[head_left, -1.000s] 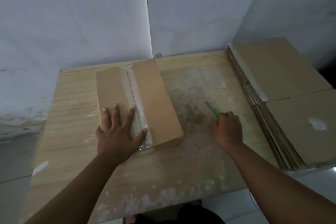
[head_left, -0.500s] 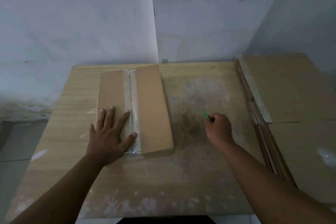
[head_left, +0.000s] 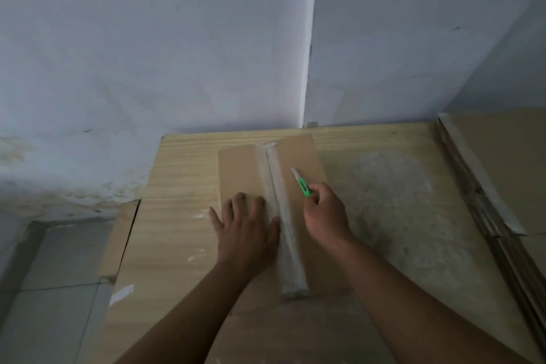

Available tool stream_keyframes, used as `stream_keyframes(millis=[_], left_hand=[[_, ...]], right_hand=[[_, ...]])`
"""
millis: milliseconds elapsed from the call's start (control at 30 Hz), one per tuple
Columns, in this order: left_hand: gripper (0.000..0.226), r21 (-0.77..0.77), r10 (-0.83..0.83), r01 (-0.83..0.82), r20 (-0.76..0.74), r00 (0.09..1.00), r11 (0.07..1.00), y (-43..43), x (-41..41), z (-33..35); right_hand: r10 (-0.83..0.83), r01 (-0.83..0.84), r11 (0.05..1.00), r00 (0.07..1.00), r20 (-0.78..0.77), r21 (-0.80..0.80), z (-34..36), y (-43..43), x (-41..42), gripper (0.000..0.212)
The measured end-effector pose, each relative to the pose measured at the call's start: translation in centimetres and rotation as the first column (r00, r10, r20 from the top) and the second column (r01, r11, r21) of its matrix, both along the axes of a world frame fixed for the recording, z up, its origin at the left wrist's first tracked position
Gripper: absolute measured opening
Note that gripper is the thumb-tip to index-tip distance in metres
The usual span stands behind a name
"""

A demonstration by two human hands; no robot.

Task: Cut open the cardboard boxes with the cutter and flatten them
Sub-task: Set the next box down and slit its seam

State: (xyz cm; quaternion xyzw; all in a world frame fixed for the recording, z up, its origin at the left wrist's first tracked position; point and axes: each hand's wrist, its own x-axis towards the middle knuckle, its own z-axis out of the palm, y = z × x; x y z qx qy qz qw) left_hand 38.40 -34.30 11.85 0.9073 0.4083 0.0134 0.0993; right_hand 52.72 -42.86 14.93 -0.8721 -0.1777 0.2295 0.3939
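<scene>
Table [head_left: 183, 174]: L grip [head_left: 246, 230] flat, R grip [head_left: 325, 216] clasps cutter [head_left: 302, 183].

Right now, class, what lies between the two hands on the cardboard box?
The taped seam of the cardboard box runs between the left hand and the right hand, which grips the green cutter; head view.

— What are the things carried by?
— A pale wooden desk [head_left: 177, 216], on whose top a whitish worn patch [head_left: 390, 195] is seen, toward 2 o'clock from the middle.
— What is laid directly on it?
— A long cardboard box [head_left: 301, 156] is laid flat near the middle, its length set from 6 to 12 o'clock, with a taped seam [head_left: 283, 230] along its top. At 3 o'clock a stack of flattened cardboard [head_left: 502, 156] is laid, well apart from the box.
</scene>
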Motion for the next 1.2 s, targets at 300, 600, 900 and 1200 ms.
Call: stream_keyframes(millis=[300, 600, 900, 1200], left_hand=[[0.050, -0.031, -0.245, 0.250, 0.114, 0.963, 0.968, 13.2, 6.9, -0.1], [0.031, -0.107, -0.141, 0.192, 0.365, 0.920, 0.976, 16.3, 7.7, -1.2], [0.026, -0.110, -0.078, 0.140, 0.440, 0.895, 0.984, 16.3, 8.1, -1.3], [0.022, -0.209, 0.022, 0.077, 0.436, 0.900, 0.975, 16.5, 8.5, -0.7]], right_hand=[[0.119, -0.107, 0.992, 0.968, 0.220, -0.063, 0.1, 3.1, -1.7, 0.051], [0.314, -0.259, 0.944, 0.898, 0.308, -0.206, 1.6, 11.8, 0.7, 0.052], [0.380, -0.240, 0.869, 0.884, 0.272, -0.432, 1.6, 14.4, 1.5, 0.043], [0.448, -0.259, 0.809, 0.853, 0.267, -0.527, 3.3, 13.3, -0.1, 0.050]])
